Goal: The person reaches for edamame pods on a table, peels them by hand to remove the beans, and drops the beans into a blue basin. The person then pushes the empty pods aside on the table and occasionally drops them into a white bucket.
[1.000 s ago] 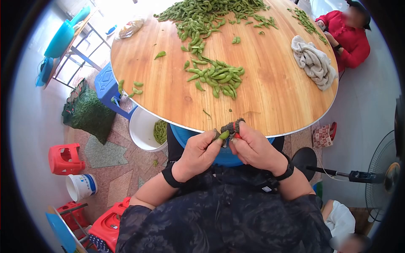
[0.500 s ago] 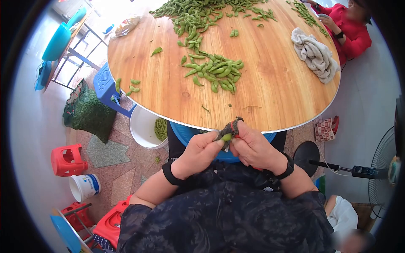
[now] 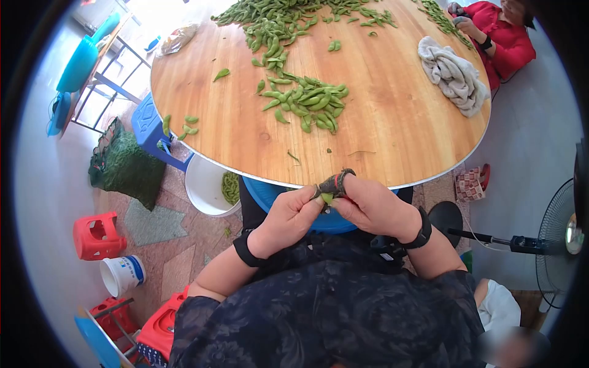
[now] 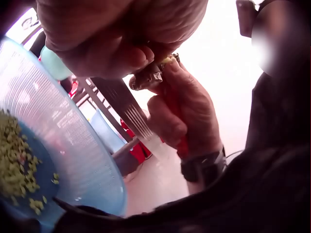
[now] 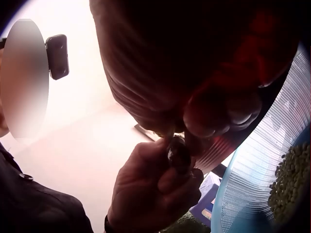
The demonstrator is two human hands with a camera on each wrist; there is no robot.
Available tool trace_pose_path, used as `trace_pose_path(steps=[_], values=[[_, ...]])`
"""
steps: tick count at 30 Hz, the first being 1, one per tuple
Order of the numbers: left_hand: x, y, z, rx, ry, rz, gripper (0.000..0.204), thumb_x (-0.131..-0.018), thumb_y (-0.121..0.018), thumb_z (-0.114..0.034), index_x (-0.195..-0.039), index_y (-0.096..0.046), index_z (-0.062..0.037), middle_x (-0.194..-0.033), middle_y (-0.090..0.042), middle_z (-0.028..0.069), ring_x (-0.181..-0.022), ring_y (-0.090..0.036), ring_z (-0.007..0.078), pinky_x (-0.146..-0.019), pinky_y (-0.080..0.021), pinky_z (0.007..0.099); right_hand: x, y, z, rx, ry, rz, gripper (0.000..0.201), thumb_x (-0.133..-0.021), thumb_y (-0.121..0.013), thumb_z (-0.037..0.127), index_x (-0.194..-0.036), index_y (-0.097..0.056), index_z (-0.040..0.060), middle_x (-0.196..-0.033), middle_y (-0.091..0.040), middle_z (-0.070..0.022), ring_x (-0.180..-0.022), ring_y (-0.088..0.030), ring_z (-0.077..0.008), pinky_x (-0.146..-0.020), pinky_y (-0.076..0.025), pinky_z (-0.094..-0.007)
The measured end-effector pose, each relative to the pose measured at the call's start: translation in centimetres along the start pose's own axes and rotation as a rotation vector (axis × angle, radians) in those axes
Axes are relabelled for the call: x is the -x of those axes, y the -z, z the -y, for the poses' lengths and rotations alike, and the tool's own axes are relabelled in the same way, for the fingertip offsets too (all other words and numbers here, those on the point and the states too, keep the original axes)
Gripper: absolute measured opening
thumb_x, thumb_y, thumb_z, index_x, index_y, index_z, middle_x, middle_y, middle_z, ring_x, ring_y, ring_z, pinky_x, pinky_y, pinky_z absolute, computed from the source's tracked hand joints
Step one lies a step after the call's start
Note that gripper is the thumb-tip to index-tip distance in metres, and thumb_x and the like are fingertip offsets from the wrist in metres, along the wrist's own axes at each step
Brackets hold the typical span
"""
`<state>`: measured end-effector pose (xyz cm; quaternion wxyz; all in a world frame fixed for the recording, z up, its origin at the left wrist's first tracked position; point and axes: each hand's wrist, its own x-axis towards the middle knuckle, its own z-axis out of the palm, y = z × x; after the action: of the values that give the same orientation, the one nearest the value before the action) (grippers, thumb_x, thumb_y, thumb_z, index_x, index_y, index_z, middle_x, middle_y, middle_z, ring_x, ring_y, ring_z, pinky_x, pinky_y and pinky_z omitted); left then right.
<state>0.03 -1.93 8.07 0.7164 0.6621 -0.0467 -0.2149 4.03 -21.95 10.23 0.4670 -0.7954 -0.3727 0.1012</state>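
Just off the table's front edge, both hands meet over one green soybean pod (image 3: 327,199). Thumb and fingers of the left hand (image 3: 285,214) pinch its near side. The right hand (image 3: 377,211) pinches the pod from the other side. Dark fabric finger covers (image 3: 335,182) wrap fingertips there, one with a red band. In the left wrist view, something red (image 4: 181,145) shows along the right palm, its kind hidden. Beneath the hands sits a blue mesh basket (image 4: 82,141) with shelled beans (image 4: 17,160), also visible in the right wrist view.
On the round wooden table (image 3: 221,135) lie a small heap of pods (image 3: 313,101), a larger pile (image 3: 270,27) and a crumpled towel (image 3: 453,76). A white bucket (image 3: 199,190) with pods stands left. A fan (image 3: 555,239) stands right; a person in red (image 3: 503,40) sits across.
The pod between the hands shows less green than before, and the fingers have closed in around it. The head view has shifted slightly. The person in red has moved their hands.
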Motion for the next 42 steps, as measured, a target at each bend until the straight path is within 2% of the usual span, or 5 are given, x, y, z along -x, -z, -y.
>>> trace_pose_path(steps=[11, 20, 27, 35, 42], values=[[5.8, 7.4, 0.3, -0.411, -0.14, -0.578, 0.02, -0.092, -0.051, -0.008, -0.074, -0.053, 0.0, -0.066, -0.052, 0.0013, -0.06, -0.048, 0.0089, -0.054, -0.039, 0.0264, 0.8, 1.3, 1.0, 0.223, -0.187, -0.196, 0.016, -0.086, -0.058, 0.009, -0.097, -0.053, -0.0021, -0.069, -0.057, -0.0207, -0.069, -0.061, -0.0386, -0.057, -0.047, -0.0446], [6.8, 12.2, 1.1, -1.147, -0.078, -1.067, 0.024, -0.078, -0.064, -0.013, -0.092, -0.052, 0.0022, -0.091, -0.054, 0.0193, -0.079, -0.057, 0.0344, -0.067, -0.045, 0.0407, -1.9, 1.5, -0.6, 0.576, -0.198, -0.254, 0.024, -0.085, -0.054, 0.005, -0.108, -0.056, 0.0, -0.092, -0.06, -0.017, -0.076, -0.061, -0.0357, -0.062, -0.05, -0.0415], [-1.8, -1.9, -2.1, -1.185, -0.753, 0.195, 0.052, -0.078, -0.068, -0.036, -0.109, -0.058, 0.0053, -0.141, -0.04, 0.0203, -0.134, -0.033, 0.0347, -0.112, -0.026, 0.0444, -0.4, 3.8, 0.3, -0.134, -0.37, -0.557, 0.023, -0.091, -0.05, 0.005, -0.113, -0.055, 0.0013, -0.092, -0.064, -0.0051, -0.071, -0.054, -0.0073, -0.062, -0.045, -0.0235], [-6.3, -4.2, -1.2, -1.278, -0.668, -0.008, 0.077, -0.085, -0.056, -0.051, -0.131, -0.042, 0.0101, -0.142, -0.036, 0.0252, -0.138, -0.027, 0.0356, -0.115, -0.018, 0.0435, 2.8, 4.6, 1.3, -0.286, -0.42, -0.569, 0.019, -0.093, -0.049, 0.005, -0.111, -0.056, 0.0024, -0.086, -0.062, -0.0009, -0.062, -0.047, -0.0026, -0.056, -0.04, -0.021], [0.3, 6.9, -2.1, -1.396, -0.402, -0.28, 0.082, -0.08, -0.066, -0.044, -0.132, -0.038, 0.0118, -0.144, -0.033, 0.0275, -0.136, -0.03, 0.04, -0.113, -0.023, 0.0441, 1.0, 4.3, 1.4, -0.063, -0.341, -0.347, 0.019, -0.091, -0.052, 0.008, -0.107, -0.054, -0.0007, -0.079, -0.063, -0.0103, -0.065, -0.058, -0.0173, -0.06, -0.046, -0.0291]])
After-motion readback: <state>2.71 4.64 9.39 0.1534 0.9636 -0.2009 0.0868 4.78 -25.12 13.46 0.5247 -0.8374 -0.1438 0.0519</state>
